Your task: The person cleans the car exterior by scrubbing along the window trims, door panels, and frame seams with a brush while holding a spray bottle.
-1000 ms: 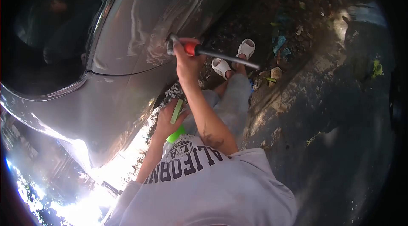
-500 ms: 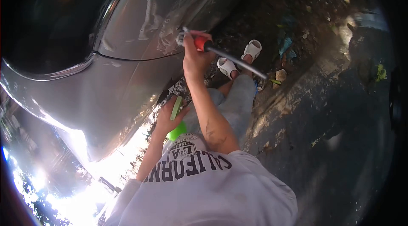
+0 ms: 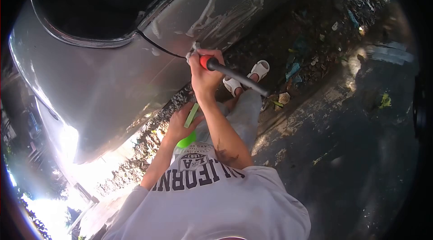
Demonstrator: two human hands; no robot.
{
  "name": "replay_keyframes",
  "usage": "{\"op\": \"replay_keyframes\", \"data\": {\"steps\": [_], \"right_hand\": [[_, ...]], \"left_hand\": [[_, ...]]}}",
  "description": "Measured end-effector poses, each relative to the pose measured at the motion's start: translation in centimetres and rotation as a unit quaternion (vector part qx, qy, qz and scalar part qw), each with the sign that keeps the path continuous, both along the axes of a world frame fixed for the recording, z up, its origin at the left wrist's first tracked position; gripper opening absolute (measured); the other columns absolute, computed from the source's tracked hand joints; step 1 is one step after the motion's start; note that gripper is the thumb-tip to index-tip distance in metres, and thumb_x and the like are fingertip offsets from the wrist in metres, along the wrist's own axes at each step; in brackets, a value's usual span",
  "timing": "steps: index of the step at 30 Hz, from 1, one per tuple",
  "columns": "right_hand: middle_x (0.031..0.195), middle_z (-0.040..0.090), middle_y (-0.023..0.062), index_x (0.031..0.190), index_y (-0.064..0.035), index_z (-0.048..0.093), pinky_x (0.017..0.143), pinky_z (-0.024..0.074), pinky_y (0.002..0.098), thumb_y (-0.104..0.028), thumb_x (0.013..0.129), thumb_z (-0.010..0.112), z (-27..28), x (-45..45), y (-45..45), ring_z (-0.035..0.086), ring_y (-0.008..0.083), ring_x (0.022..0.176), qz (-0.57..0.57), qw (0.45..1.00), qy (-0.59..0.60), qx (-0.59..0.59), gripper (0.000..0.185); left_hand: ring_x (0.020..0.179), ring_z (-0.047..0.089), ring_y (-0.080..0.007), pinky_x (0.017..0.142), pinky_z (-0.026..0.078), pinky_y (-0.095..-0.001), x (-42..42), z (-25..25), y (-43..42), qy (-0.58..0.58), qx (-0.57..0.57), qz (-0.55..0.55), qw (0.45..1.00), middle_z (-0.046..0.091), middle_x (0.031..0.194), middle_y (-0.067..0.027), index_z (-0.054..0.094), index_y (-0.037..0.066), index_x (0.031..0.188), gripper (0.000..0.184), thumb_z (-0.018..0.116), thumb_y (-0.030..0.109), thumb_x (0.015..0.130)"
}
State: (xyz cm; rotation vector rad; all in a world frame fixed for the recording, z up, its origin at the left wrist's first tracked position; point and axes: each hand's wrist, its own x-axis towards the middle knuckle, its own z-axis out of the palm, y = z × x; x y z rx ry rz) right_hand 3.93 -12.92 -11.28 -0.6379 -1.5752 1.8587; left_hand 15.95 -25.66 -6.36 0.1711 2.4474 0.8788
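My right hand (image 3: 206,73) is closed around a brush (image 3: 239,77) with a long black handle and a red collar. White foam covers its head, which is at the side of a silver-grey car (image 3: 103,95), near the dark seam between two panels. Streaks of suds (image 3: 225,16) run down the panel beyond the hand. Lower and to the left, my left hand (image 3: 181,121) grips a green plastic container (image 3: 186,139) by its flat, pale green handle. Part of the container is hidden behind the hand and my shirt.
Gravel (image 3: 151,147) lies along the underside of the car. My feet, in white sandals (image 3: 232,85), stand close to the car. Leaves and litter (image 3: 293,70) are scattered beside a dark paved surface (image 3: 324,167), with a stone (image 3: 284,98) near my feet.
My right hand and the brush have moved toward me along the car, from the sudsy patch to the panel seam. The view has shifted. My left hand keeps its hold on the green container.
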Motion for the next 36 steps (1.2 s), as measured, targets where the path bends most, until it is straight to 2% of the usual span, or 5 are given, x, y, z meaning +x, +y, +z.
{"op": "replay_keyframes", "data": {"steps": [9,11,19,21,36], "right_hand": [[0.089,0.072,0.0094,0.098,0.0034,0.073,0.068,0.0548,0.0302,0.0,0.086,0.077,1.4,-1.5,3.4,0.068,0.0166,0.073,-0.005,0.989,-0.016,0.15,0.013],[0.083,0.071,0.0073,0.093,0.0053,0.073,0.068,0.055,0.0311,0.0,0.084,0.077,1.9,-5.1,6.8,0.066,0.0152,0.069,-0.048,0.99,0.005,-0.129,0.011],[0.082,0.071,0.0065,0.088,0.0038,0.073,0.061,0.0489,0.0252,-0.005,0.084,0.074,0.7,-6.0,7.5,0.062,0.0125,0.062,-0.055,0.996,-0.07,-0.004,0.01],[0.084,0.071,0.0079,0.089,0.0054,0.072,0.062,0.0515,0.0264,-0.003,0.084,0.073,1.3,-9.2,11.9,0.062,0.0131,0.063,-0.072,0.983,-0.038,-0.166,0.01],[0.098,0.068,0.0099,0.096,-0.0043,0.078,0.076,0.0549,0.0327,0.009,0.076,0.078,-1.3,-8.8,19.8,0.068,0.0218,0.085,0.099,0.976,0.073,0.182,0.024]], "left_hand": [[0.084,0.073,-0.0411,0.071,0.056,-0.0473,-0.7,1.3,-0.1,-0.04,0.015,0.051,0.998,0.074,0.089,-0.016,0.066,0.009,0.107,0.03,0.081,0.028,0.088],[0.083,0.073,-0.0407,0.071,0.056,-0.0471,-1.0,1.6,-0.3,-0.036,0.017,0.056,0.998,0.074,0.087,-0.016,0.066,0.009,0.107,0.03,0.081,0.027,0.088],[0.069,0.067,-0.0288,0.068,0.052,-0.0393,-1.8,1.2,-0.3,-0.029,0.046,0.056,0.997,0.067,0.076,-0.0127,0.065,0.005,0.104,0.026,0.08,0.021,0.088],[0.071,0.068,-0.0308,0.069,0.052,-0.0402,-1.8,1.0,-0.4,-0.004,0.071,0.045,0.996,0.067,0.078,-0.0131,0.066,0.006,0.104,0.026,0.079,0.022,0.088],[0.078,0.07,-0.0326,0.073,0.054,-0.0408,-3.2,1.0,-0.1,-0.036,0.026,0.017,0.999,0.071,0.086,-0.014,0.066,0.005,0.107,0.03,0.079,0.024,0.088]]}}
